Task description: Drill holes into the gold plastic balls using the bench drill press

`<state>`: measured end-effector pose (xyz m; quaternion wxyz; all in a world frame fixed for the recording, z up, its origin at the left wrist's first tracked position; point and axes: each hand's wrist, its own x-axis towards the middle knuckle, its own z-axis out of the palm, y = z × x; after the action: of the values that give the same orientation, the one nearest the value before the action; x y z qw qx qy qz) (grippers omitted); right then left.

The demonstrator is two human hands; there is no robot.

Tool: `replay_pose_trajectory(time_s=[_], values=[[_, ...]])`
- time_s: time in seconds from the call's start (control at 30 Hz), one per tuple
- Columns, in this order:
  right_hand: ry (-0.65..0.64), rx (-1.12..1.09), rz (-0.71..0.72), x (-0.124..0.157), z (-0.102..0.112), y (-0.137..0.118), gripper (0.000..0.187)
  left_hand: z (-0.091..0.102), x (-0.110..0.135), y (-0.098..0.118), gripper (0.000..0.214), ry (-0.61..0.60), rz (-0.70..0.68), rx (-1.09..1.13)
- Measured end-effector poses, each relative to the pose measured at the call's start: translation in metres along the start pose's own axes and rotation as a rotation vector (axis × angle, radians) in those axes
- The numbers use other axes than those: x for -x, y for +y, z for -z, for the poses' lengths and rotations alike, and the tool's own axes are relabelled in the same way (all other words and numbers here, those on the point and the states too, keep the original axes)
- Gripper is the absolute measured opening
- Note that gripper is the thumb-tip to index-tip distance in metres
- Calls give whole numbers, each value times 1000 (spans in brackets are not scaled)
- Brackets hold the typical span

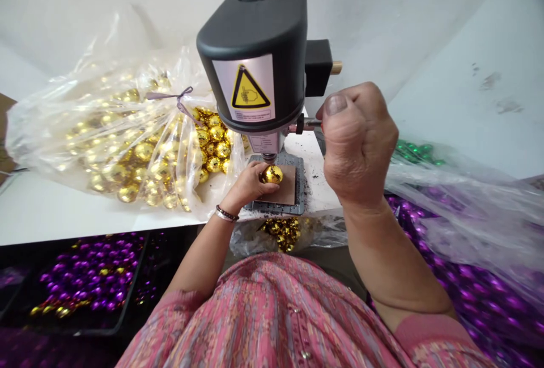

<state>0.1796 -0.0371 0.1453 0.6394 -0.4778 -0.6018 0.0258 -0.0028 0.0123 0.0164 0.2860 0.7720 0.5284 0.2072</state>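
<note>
And here's the left hand (254, 181), thumb and fingers curled, pinching a shiny gold ball (273, 174) over the brown board (289, 189) on the machine's gray base (300, 186), right below the dark chuck (268, 158); whether tool and ball touch, I can't tell from up here. Over on the other side, the right hand (359, 141) makes a tight fist around the lever (313, 122), well apart from the left and nearer the camera. Between them looms the black machine head (255, 33), yellow warning sign (250, 89) facing us, its bulk blocking the column behind. Dark shavings (313, 177) litter the white table (25, 220) around the base. Just left of it, a big clear bag (85, 130) bulges with gold balls, a purple ribbon (170, 96) tied about it, its plastic lying close beside the left wrist. Below the table edge, more gold pieces (284, 233) sit in plastic; a black tray (127, 305) at lower left holds purple balls (96, 274), and on the right, plastic sheeting (480, 198) partly covers another purple heap (459, 277), green balls (419, 152) beyond.
</note>
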Motion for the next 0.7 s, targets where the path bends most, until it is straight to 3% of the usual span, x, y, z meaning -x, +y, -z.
replay_pose_trajectory(time_s=[0.17, 0.37, 0.7], values=[[-27, -62, 1, 1, 1, 0, 41, -5, 1, -5, 45, 20, 19, 53], [-29, -79, -17, 3, 2, 0, 40, -9, 5, -11, 58, 27, -53, 54], [-233, -1, -22, 23, 22, -6, 17, -14, 6, -10, 53, -41, 28, 261]])
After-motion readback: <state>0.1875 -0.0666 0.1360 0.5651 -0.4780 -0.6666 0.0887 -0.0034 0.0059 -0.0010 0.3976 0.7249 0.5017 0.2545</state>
